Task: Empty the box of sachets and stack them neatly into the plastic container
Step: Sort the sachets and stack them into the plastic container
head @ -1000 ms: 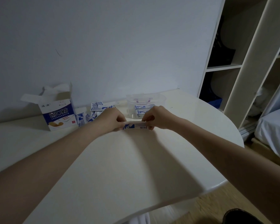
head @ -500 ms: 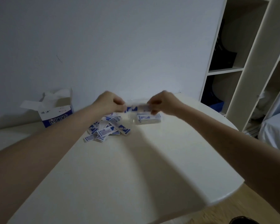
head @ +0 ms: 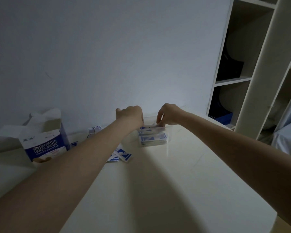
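A clear plastic container (head: 168, 132) stands near the wall on the white table (head: 175, 182), with a stack of blue-and-white sachets (head: 152, 138) inside. My left hand (head: 130, 116) and my right hand (head: 168, 115) reach into it from above, each pinching an end of a small bundle of sachets (head: 152, 126) that lies on top of the stack. Loose sachets (head: 121, 155) are scattered on the table by my left forearm, partly hidden by it. The opened blue-and-white box (head: 44, 145) stands at the left with its flaps up.
The wall runs right behind the container. A tall white shelf unit (head: 242, 78) stands at the right, past the table's rounded edge. A bed corner (head: 287, 138) shows at the far right.
Both hands carried the bundle of sachets from the table in front of me away to the container and lowered it onto the stack inside.
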### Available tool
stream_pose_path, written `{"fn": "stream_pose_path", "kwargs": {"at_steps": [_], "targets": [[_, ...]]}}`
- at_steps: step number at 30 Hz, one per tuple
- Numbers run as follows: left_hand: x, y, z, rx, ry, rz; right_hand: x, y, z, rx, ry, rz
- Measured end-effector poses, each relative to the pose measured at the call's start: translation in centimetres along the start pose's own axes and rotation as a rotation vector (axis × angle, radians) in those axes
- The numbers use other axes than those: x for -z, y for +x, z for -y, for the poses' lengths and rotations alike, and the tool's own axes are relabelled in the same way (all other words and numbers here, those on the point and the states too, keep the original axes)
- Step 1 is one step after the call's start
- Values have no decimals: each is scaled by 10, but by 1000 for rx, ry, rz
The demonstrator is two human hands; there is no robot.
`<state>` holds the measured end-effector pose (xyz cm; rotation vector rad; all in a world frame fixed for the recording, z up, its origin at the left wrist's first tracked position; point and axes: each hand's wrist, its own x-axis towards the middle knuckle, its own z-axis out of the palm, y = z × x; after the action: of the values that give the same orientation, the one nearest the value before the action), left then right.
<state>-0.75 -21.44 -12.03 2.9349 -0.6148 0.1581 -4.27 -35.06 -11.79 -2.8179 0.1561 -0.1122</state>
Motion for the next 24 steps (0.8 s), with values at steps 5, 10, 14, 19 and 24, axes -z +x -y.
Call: {"fn": "stream_pose_path", "kwargs": {"at_steps": [5,10,14,19,24], "targets": [[-8,5,4,-26,97,66,-7,5,-2,-43,-56,28],[-10,2,-3,-75,222,97,-6,9,1,-66,-122,76],[-15,1,-7,-83,303,124,-4,10,5,-72,-224,143],[-18,3,-10,-43,212,151,-5,14,10,-96,-363,206],[-19,1,-14,-14,178,163,-9,12,13,-89,-366,297]]}}
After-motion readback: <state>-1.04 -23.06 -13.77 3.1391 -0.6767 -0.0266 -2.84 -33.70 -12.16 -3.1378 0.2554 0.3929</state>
